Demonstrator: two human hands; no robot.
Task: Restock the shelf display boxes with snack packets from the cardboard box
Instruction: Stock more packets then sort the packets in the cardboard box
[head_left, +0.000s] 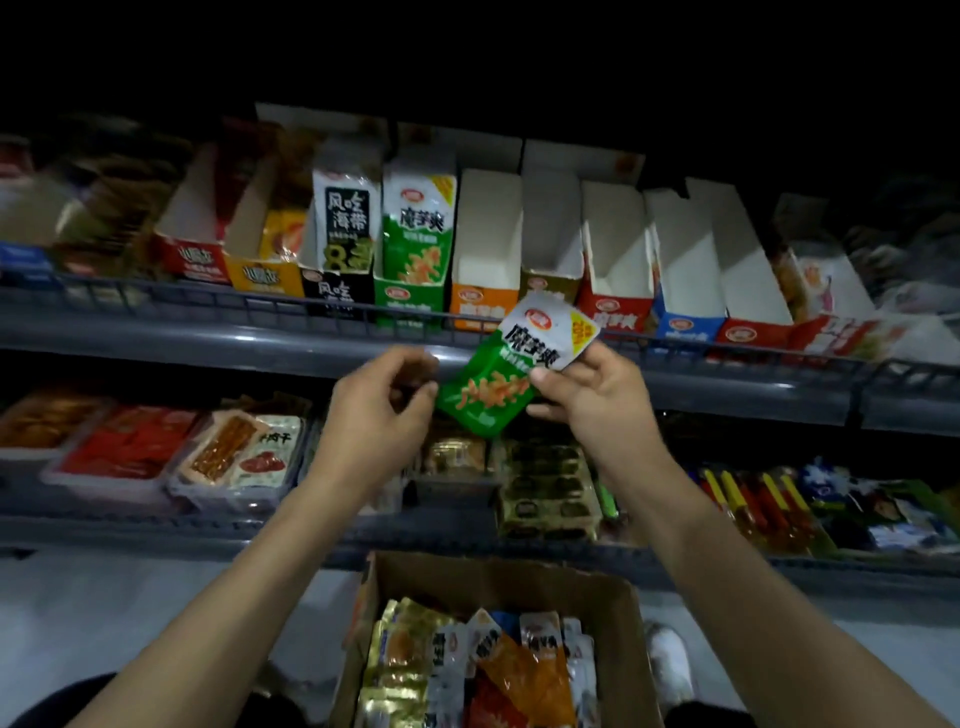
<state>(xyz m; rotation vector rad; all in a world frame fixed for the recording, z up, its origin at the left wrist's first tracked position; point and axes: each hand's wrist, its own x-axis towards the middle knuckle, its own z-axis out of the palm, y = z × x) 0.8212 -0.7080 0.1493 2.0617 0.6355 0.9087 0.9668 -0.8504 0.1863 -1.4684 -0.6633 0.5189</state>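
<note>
A green-and-white packet was held tilted in front of the upper shelf rail, white top up and right, green end down and left. Above it stood a row of display boxes: the green box held matching packets upright, while the orange, gold, red and blue ones showed bare white insides. Below, an open cardboard box held mixed orange, gold and white packets.
</note>
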